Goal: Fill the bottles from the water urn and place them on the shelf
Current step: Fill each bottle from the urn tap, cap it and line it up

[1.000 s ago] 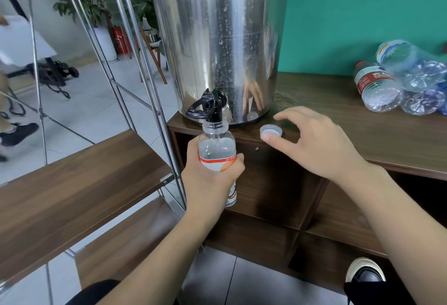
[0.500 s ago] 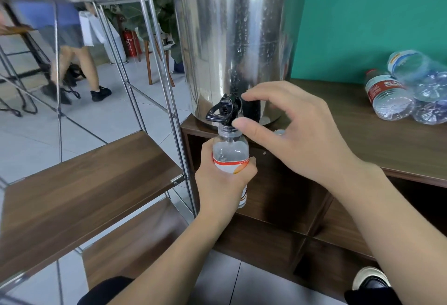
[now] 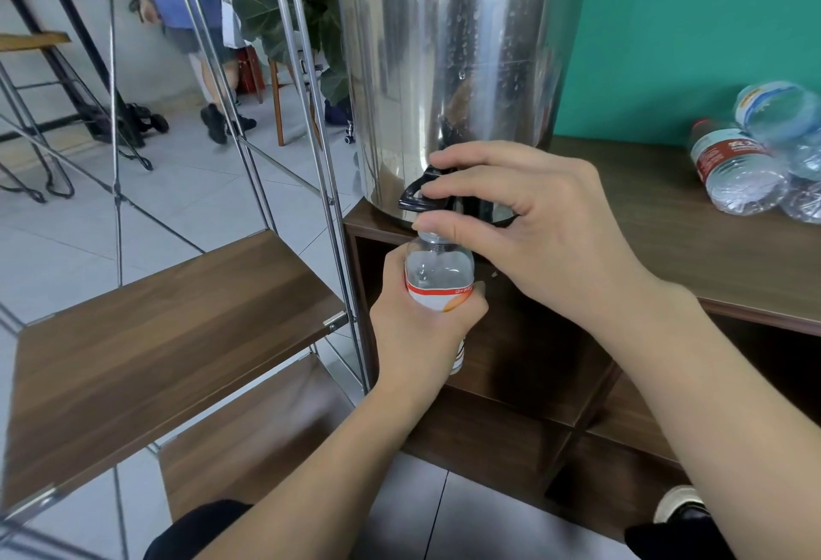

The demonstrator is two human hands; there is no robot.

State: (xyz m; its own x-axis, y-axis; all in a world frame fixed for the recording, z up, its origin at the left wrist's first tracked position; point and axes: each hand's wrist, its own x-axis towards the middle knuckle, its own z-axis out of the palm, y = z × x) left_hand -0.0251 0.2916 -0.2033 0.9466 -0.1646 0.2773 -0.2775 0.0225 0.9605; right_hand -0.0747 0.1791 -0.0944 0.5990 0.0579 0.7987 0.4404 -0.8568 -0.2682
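While the steel water urn [image 3: 448,70] stands on the wooden cabinet [image 3: 666,248] beside the shelf [image 3: 169,337], the right hand [image 3: 533,226] curls its fingers over the black tap lever [image 3: 415,197], and the left hand [image 3: 422,328] grips the bottle [image 3: 437,275] upright, its mouth just under the spout.

A single head-worn wide-angle view looks forward and down from close range. Its centre falls on the water urn's tap [image 3: 422,195]; the shelf [image 3: 169,337] lies left, the wooden cabinet [image 3: 693,257] right, with edges bowed.
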